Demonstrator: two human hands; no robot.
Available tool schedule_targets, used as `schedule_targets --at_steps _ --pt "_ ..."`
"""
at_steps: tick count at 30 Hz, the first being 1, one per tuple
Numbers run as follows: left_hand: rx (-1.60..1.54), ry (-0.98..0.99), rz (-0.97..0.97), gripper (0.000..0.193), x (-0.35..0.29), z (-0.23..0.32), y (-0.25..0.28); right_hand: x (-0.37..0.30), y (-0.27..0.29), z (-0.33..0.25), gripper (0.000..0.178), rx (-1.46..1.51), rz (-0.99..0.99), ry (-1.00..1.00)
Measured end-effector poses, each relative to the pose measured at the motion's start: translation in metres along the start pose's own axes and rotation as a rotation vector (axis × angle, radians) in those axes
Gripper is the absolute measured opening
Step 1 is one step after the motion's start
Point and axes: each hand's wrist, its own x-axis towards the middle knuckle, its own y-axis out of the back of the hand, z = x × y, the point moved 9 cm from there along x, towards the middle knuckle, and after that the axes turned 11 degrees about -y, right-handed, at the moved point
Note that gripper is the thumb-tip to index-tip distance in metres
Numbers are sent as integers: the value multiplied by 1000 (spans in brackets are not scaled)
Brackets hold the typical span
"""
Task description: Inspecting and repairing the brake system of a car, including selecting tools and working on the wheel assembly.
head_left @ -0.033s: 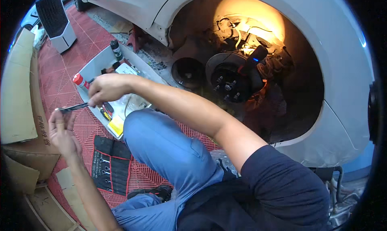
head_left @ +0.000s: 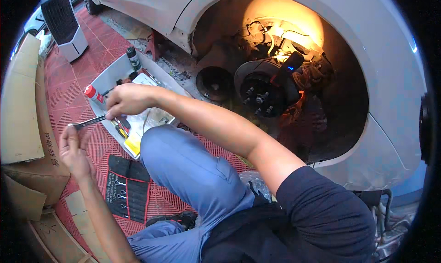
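A slim metal wrench (head_left: 90, 122) spans the gap between my two hands, off to the left over the red floor. My right hand (head_left: 128, 99) reaches across above my raised knee, its fingers closed around the wrench's near end. My left hand (head_left: 77, 155) pinches the other end between thumb and fingertips, palm turned up. Whether a small part sits in that pinch is too small to tell. Beneath the right hand lies a pale plastic tray (head_left: 102, 118) with tools and packets in it. A black tool roll (head_left: 126, 189) with red edging and several wrenches lies below.
Right of me, a white car's wheel arch exposes a wheel hub (head_left: 261, 98) with studs, lit by a work lamp (head_left: 290, 65). A red-capped can (head_left: 93, 93) and a dark can (head_left: 133, 58) stand by the tray. Cardboard (head_left: 27, 102) lines the left; an upright fan unit (head_left: 64, 26) stands behind.
Both hands and the wrench have shifted very slightly to the right. The grip on the wrench looks the same.
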Motion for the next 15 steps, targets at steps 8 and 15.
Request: schedule_targets --at_steps 8,15 --pt "315 21 -134 28 -28 31 39 13 38 -53 35 17 548 175" --pt "791 -44 -312 15 -44 46 80 22 -48 -98 21 -3 253 -144"
